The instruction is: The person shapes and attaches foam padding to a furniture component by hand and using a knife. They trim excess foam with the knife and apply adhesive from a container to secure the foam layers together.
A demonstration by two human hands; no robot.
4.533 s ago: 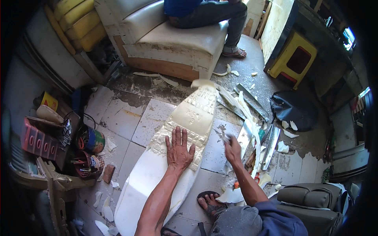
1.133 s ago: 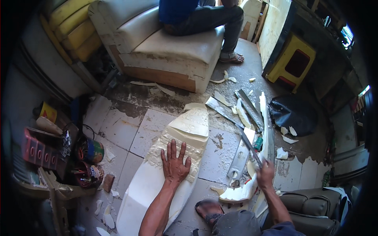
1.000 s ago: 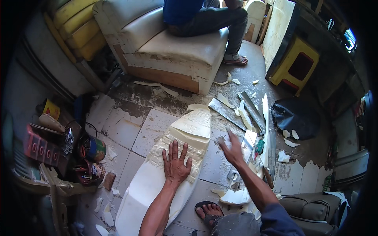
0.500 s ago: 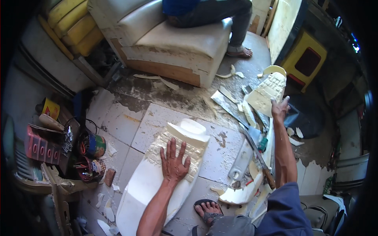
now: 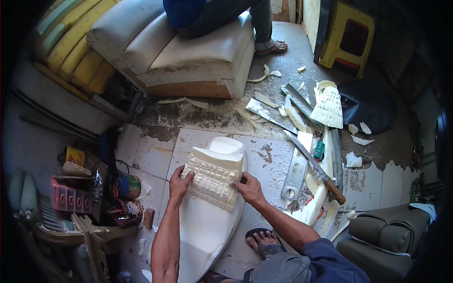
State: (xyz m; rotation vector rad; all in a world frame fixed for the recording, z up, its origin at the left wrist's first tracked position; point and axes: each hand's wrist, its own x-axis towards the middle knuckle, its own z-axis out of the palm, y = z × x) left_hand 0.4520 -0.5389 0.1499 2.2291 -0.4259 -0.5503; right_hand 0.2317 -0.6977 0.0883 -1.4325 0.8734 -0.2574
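Observation:
A long white foam seat pad (image 5: 200, 231) lies on the tiles in front of me, with a stepped block (image 5: 225, 145) at its far end. Across its upper part rests a cream foam sheet (image 5: 210, 181) moulded with rows of raised squares. My left hand (image 5: 179, 183) pinches the sheet's left edge, thumb on top. At the right edge, my right hand (image 5: 250, 188) grips the same sheet between thumb and fingers; the fingertips beneath are hidden. A tapered foam piece (image 5: 327, 109) with raised markings lies apart at the far right, untouched.
A long knife (image 5: 314, 162) with a wooden handle lies to the right among metal strips and foam offcuts (image 5: 293, 115). Tins (image 5: 126, 185) and a pink box (image 5: 71, 195) stand left. Beyond, a person sits on a pale sofa (image 5: 198, 54). A yellow stool (image 5: 349, 37) stands far right.
My right hand has let go of the tapered foam piece and come to the moulded sheet's right edge. My left hand, earlier flat on the sheet, has shifted to its left edge.

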